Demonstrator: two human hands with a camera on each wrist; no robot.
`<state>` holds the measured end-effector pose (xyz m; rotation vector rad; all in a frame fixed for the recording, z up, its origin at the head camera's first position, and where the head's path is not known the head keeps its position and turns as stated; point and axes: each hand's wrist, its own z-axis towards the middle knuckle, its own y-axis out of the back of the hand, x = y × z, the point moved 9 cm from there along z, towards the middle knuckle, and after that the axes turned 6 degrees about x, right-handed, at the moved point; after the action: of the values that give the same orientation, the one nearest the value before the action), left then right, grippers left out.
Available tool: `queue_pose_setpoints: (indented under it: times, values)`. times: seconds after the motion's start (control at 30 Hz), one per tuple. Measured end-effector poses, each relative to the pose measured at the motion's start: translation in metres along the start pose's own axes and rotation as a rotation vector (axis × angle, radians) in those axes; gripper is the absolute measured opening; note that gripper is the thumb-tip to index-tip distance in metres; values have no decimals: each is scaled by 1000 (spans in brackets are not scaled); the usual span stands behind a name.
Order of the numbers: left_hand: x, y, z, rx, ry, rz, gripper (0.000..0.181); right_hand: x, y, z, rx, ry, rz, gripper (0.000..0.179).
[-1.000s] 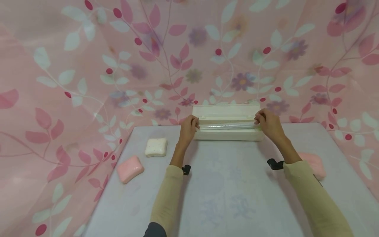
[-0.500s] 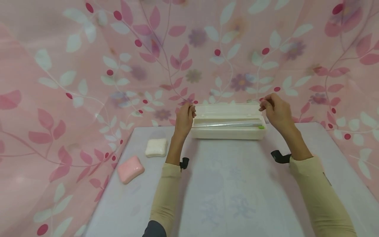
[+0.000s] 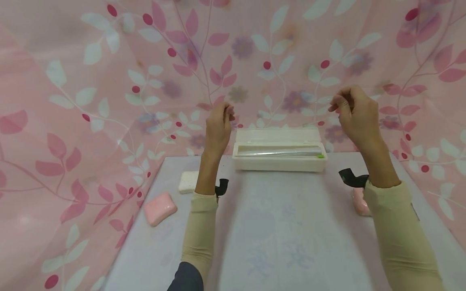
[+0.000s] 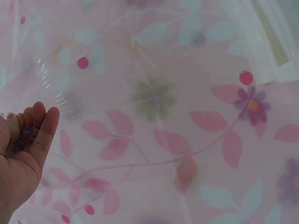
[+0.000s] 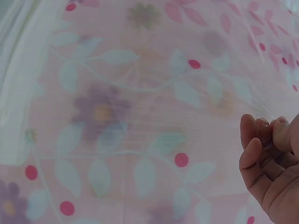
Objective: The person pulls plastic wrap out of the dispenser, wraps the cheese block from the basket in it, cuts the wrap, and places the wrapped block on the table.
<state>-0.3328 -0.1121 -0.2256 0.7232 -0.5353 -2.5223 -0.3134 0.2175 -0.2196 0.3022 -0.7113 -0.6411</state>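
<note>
Left hand [image 3: 218,127] and right hand [image 3: 358,115] each pinch an edge of clear film [image 5: 187,112], which spans between them, above the box. Behind hangs a pink floral sheet [image 3: 109,81]; below spreads a pale table [image 3: 273,230]. Near the table's far edge stands a white box [image 3: 279,165], lid tipped back, a shiny roll [image 3: 278,152] lying inside. One pink block [image 3: 160,209] lies at left; the right sleeve [image 3: 398,230] partly covers another pink block [image 3: 360,201]. The left forearm [image 3: 208,171] hides part of a white block [image 3: 187,182]. A green tab [image 3: 320,156] sits at the box's right end.

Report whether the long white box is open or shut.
Open: the long white box has its flat lid raised, exposing shiny clear film inside.
</note>
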Motion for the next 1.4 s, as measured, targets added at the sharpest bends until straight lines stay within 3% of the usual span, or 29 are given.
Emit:
queue_pose_setpoints:
  times: [0.27, 0.5, 0.67, 0.8, 0.9, 1.0, 1.2, 1.4]
  values:
    - [-30, 31, 29, -95, -83, 30, 21, 26, 27, 25, -71, 4, 39, 28]
    - [-56, 55, 54, -144, -173, 33, 25, 58, 54, 46, -157, 114, 52, 19]
    - [-74, 70, 67, -174, -165, 13, 24, 71, 70, 57, -176, 99, 42, 17]
    - [-84, 79, 68, -185, -150, 1, 24, 81, 78, 59, -177, 111, 19, 18]
    - [-86, 83, 60, -157, -154, 28, 23, 82, 78, 52, -132, 102, 16, 16]
    - [-86, 85, 42, -97, -162, 62, 21, 84, 73, 39, -45, 104, -15, 16]
    - [-93, 90, -2, 79, -182, 39, 12, 100, 68, -3, 132, 241, -83, 6]
    - [-109, 92, -43, 281, -168, -16, 6, 120, 70, -51, 334, 357, -111, 20]
